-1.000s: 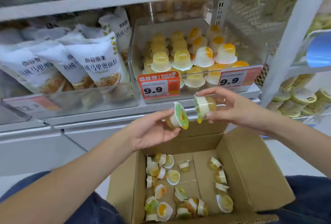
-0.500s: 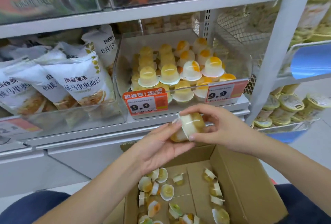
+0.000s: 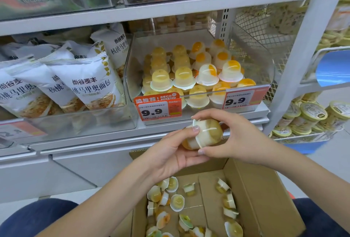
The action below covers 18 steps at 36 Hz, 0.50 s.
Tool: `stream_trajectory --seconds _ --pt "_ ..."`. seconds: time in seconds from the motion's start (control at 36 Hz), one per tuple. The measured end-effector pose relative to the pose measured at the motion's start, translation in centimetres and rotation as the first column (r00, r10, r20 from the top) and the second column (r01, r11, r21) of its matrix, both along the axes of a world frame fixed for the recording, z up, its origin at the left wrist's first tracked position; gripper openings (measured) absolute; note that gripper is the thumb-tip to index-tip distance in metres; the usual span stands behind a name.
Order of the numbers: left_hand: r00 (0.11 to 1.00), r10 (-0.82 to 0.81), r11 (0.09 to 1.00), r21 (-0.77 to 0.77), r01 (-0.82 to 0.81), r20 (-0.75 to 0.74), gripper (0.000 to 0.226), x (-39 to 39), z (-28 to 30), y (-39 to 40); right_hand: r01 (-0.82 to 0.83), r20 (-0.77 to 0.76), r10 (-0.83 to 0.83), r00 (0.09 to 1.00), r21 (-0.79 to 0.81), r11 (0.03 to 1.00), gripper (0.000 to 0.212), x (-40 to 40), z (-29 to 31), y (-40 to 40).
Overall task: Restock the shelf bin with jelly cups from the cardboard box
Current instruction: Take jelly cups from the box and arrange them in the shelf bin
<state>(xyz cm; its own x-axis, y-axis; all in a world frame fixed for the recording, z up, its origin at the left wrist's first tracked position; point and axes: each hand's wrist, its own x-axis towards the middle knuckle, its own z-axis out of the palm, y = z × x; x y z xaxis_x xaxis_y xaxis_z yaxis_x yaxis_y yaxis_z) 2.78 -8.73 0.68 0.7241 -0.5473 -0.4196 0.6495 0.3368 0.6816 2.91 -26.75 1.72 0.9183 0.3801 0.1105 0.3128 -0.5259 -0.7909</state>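
Since a second ago I see my left hand (image 3: 170, 153) and right hand (image 3: 233, 138) have met, together grasping two jelly cups (image 3: 202, 134) between the stocked shelf bin (image 3: 265, 66) at twelve o'clock and the cardboard box (image 3: 265, 199), cups scattered inside, at six.

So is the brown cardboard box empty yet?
Not empty: loose jelly cups lie scattered across the floor of the cardboard box.
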Motion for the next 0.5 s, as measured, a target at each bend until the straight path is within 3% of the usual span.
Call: stream_trajectory --seconds 0.08,0.17,0.22,0.25,0.28,0.31,0.36,0.39,0.5 --pt "0.999 -0.045 0.999 -0.021 0.045 0.004 0.018 0.0 -0.1 0.4 0.007 0.044 -0.008 0.999 0.004 1.0 0.06 -0.3 0.1 0.6" --pt "0.998 -0.041 0.999 -0.026 0.042 0.037 0.039 0.4 0.2 1.0 0.042 0.048 -0.046 0.998 0.084 0.996 0.058 -0.2 0.5 0.8" --pt "0.99 -0.011 0.997 0.08 0.0 0.141 0.049 1.0 1.0 1.6 0.099 0.035 -0.105 0.994 0.146 0.984 0.054 0.5 1.2 0.7" --pt "0.97 0.013 0.977 0.205 -0.064 0.243 0.045 1.2 1.4 1.9 0.127 0.031 -0.134 0.99 0.166 0.978 0.053 1.0 1.6 0.6" --pt "0.92 0.015 0.916 0.364 -0.17 0.392 0.038 1.6 1.5 2.3 0.157 0.034 -0.166 0.986 0.176 0.972 0.052 1.6 2.0 0.6" --pt "0.827 -0.023 0.795 0.512 -0.325 0.561 0.029 2.0 1.3 2.8 0.189 0.041 -0.199 0.979 0.182 0.965 0.051 2.3 2.5 0.6" --pt "0.603 -0.185 0.49 0.605 -0.628 0.776 0.017 2.8 0.7 3.8 0.245 0.031 -0.256 0.966 0.203 0.948 0.051 4.3 3.5 0.8" --pt "0.548 -0.22 0.433 0.585 -0.686 0.807 0.016 3.2 0.4 4.3 0.259 0.026 -0.27 0.962 0.208 0.943 0.051 5.4 3.9 1.0" --pt "0.519 -0.276 0.438 0.587 -0.681 0.809 0.018 3.5 -0.3 5.5 0.297 0.154 -0.305 0.94 0.074 0.952 0.054 10.5 6.0 2.6"
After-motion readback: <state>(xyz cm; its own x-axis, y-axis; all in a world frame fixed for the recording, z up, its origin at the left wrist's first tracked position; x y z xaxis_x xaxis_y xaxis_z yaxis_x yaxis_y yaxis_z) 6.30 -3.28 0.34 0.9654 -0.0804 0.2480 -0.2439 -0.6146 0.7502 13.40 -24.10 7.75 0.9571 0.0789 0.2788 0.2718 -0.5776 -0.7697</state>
